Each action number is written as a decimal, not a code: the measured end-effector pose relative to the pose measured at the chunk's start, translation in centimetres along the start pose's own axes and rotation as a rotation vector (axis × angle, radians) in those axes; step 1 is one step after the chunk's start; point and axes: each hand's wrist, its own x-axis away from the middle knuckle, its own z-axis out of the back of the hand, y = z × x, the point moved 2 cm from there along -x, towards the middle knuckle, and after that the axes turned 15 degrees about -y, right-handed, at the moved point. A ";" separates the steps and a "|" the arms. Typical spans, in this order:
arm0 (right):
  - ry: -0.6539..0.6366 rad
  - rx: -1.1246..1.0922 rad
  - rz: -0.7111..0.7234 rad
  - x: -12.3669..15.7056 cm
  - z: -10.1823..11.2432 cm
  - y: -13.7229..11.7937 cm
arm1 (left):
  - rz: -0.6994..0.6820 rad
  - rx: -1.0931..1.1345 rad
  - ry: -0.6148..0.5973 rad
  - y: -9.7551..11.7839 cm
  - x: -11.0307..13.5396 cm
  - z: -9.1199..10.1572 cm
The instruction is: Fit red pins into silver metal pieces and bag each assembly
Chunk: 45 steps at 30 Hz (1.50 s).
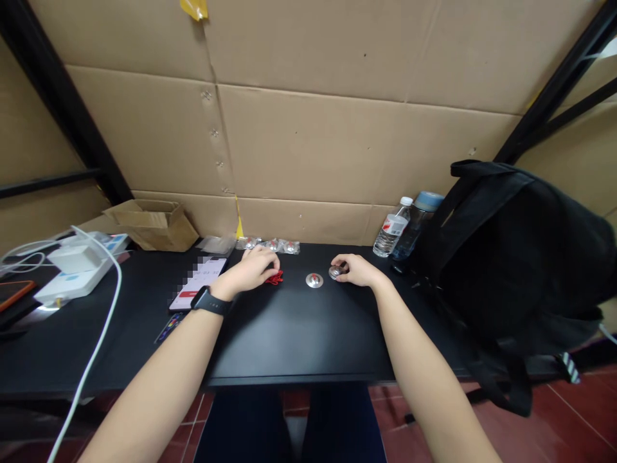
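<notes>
My left hand, with a black watch on the wrist, has its fingers curled at a small bundle of red cord on the black table. Part of the cord is hidden beneath the fingers. My right hand grips a round silver metal disc by its edge, close to the tabletop. Between the hands, a second silver disc lies flat, with a bit of red at its raised middle. Behind my left hand, several similar discs lie in clear plastic wrapping.
Left of my left arm lies a phone; beyond it are a brown paper bag and a white power strip with cables. A water bottle, a blue-lidded bottle and a black backpack stand right. A cardboard wall rises behind.
</notes>
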 end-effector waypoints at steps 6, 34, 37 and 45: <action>-0.008 -0.051 0.000 0.0 0.1 0.5 | -0.049 0.043 0.086 0.5 -0.5 0.4; 0.097 -0.007 0.092 0.5 0.6 -1.2 | -0.108 0.257 0.116 1.2 -1.4 -0.9; 0.104 -0.001 0.106 0.4 0.5 -1.1 | -0.086 0.262 0.125 1.2 -1.3 -0.8; 0.115 0.009 0.143 0.2 0.4 -1.0 | -0.050 0.239 0.160 1.4 -1.2 -0.3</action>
